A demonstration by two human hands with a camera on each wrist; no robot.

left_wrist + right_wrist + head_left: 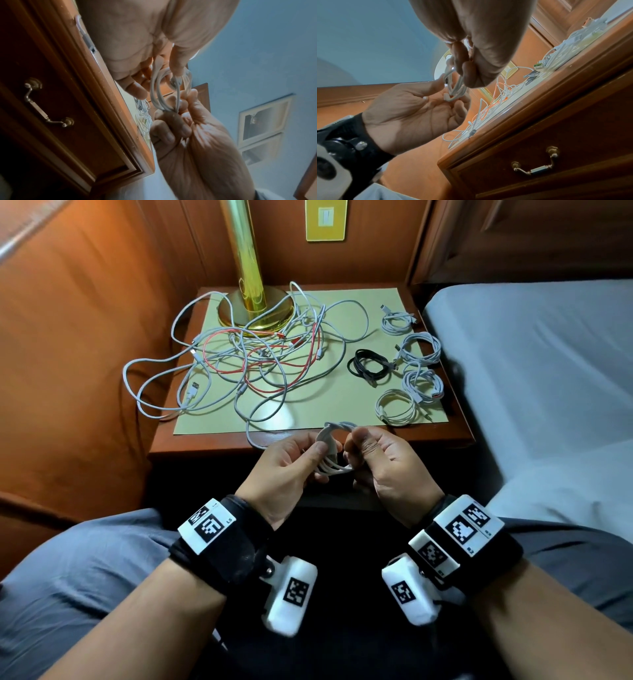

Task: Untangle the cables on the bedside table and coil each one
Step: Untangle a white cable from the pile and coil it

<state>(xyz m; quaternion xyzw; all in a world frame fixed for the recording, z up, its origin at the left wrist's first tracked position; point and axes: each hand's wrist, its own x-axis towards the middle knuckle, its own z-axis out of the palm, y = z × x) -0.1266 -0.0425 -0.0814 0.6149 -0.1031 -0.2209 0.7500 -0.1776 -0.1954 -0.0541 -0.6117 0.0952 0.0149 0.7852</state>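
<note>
Head view: white cable coil (331, 448) sits between both hands, in front of the table edge. Left hand (287, 470) pinches its left side, palm up; right hand (383, 462) grips its right side, fingers curled.

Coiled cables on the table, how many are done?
5: four white coiled cables down the right edge, one black coiled cable beside them. More may hide in the tangle.
</note>
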